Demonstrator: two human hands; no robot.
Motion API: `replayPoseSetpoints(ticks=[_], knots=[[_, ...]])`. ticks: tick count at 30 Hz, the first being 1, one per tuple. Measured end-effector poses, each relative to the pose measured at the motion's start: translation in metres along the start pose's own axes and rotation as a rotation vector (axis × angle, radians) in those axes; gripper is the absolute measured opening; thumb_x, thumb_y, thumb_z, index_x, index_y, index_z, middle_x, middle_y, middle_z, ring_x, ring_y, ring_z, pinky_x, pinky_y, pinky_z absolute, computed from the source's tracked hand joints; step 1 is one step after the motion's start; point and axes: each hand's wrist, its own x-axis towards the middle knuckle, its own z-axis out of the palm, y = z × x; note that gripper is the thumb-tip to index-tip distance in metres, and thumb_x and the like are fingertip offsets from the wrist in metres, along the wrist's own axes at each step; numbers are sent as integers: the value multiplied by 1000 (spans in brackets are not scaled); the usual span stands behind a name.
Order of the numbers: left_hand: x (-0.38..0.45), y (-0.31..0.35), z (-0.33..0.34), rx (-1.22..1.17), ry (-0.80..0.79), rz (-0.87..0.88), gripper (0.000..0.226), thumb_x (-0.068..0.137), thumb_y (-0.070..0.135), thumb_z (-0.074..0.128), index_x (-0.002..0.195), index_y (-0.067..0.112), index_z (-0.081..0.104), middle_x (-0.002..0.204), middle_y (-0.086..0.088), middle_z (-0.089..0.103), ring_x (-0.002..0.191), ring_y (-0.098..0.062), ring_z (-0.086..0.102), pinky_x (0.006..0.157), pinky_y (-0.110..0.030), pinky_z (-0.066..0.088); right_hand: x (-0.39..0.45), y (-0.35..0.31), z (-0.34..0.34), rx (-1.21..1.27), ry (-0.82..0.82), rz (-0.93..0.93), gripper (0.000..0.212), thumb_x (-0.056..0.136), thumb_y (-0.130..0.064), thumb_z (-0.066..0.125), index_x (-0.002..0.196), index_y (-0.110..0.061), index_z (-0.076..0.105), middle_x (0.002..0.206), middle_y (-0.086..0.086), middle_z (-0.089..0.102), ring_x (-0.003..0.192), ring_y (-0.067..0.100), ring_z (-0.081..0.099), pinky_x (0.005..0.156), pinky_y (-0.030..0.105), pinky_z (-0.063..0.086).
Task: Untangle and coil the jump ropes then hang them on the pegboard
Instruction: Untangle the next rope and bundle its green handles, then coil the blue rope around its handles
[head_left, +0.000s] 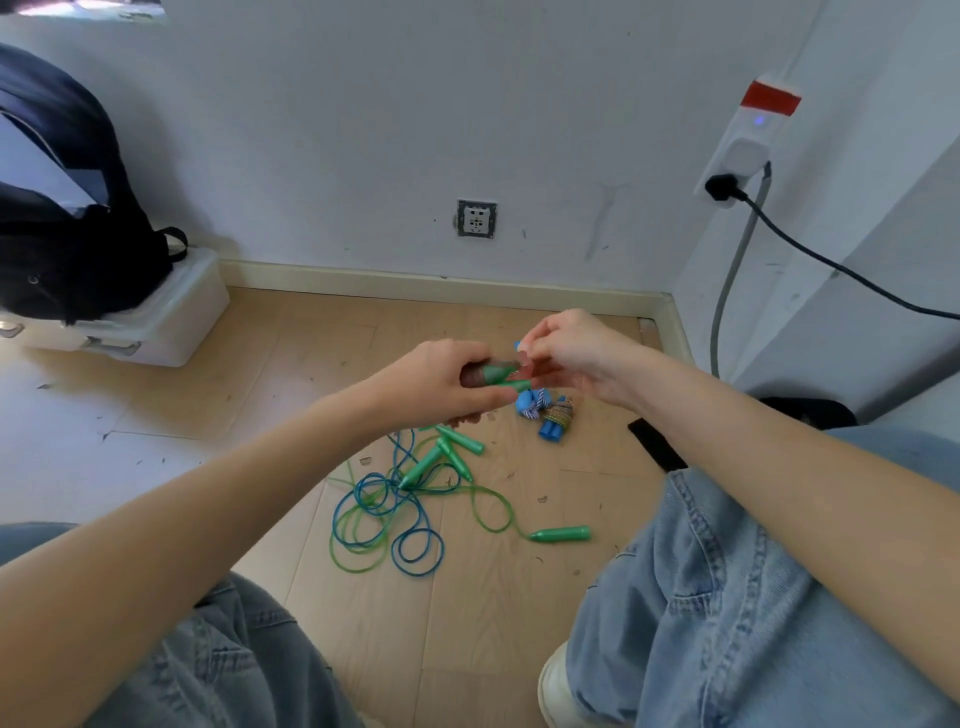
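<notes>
My left hand grips a pair of green jump-rope handles wound with a reddish cord, held above the floor. My right hand pinches the reddish cord at the tips of those handles. Below them on the wooden floor lies a tangle of green and blue ropes with several green handles; one green handle lies apart to the right. A coiled bundle with blue handles rests on the floor just under my right hand. No pegboard is in view.
A dark backpack sits on a white plastic box at the left wall. A wall socket and a power strip with a black cable are on the walls. My knees in jeans frame the floor.
</notes>
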Motion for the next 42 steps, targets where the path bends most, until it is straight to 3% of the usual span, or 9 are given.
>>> replayPoseSetpoints(ticks=[5,8,13,18,22,26,30,35,42], knots=[[26,-34,2,-15,-159,-219,26,79,37,68,81,12,62,57,6,67,50,-5,63,47,-14,49,3,17,7,-401,-193,-180,51,83,15,36,122,-12,53,112,2,55,97,22,61,77,37,54],[46,-56,14,-82,-226,-314,38,74,36,74,93,9,56,62,3,70,52,-8,64,48,-17,49,14,30,10,-341,-283,-145,37,86,7,45,120,-4,57,96,6,62,70,4,62,62,19,51],[73,-109,39,-19,-103,-441,67,68,50,75,115,12,46,96,1,63,80,-14,61,74,-30,51,69,67,18,81,-208,22,31,87,7,54,117,1,58,98,15,64,67,13,64,56,15,51],[92,-171,60,-121,176,-623,40,87,32,60,116,6,50,110,-6,58,101,-23,55,81,-31,44,139,133,40,428,186,305,34,88,16,44,120,10,51,85,14,59,44,11,58,43,14,39],[82,-216,95,-28,57,-714,20,89,11,51,107,6,59,107,-8,62,94,-27,57,72,-29,41,191,174,57,657,369,461,37,89,16,41,125,8,45,118,27,55,57,18,59,42,14,39],[68,-243,136,-59,-55,-735,21,88,9,52,107,6,60,110,-9,63,99,-26,59,79,-30,45,224,201,69,901,351,524,35,94,-1,45,129,1,44,97,12,59,78,18,54,84,30,49],[54,-255,167,216,-245,-680,36,89,20,56,123,8,51,125,-12,49,113,-30,46,90,-33,38,210,236,88,249,364,562,30,89,-11,53,119,-6,51,103,8,58,86,19,52,71,29,43],[34,-259,177,520,-343,-585,42,89,26,55,129,12,46,135,-9,32,123,-33,30,101,-36,34,189,261,119,-639,-11,93,36,85,-27,64,114,-11,51,120,8,48,111,25,45,93,36,40],[20,-265,162,366,-223,-639,29,86,15,60,111,3,53,122,-14,40,98,-31,52,77,-31,37,197,254,135,-870,-159,31,20,88,-23,61,97,-10,48,110,12,55,97,31,56,72,36,42]])
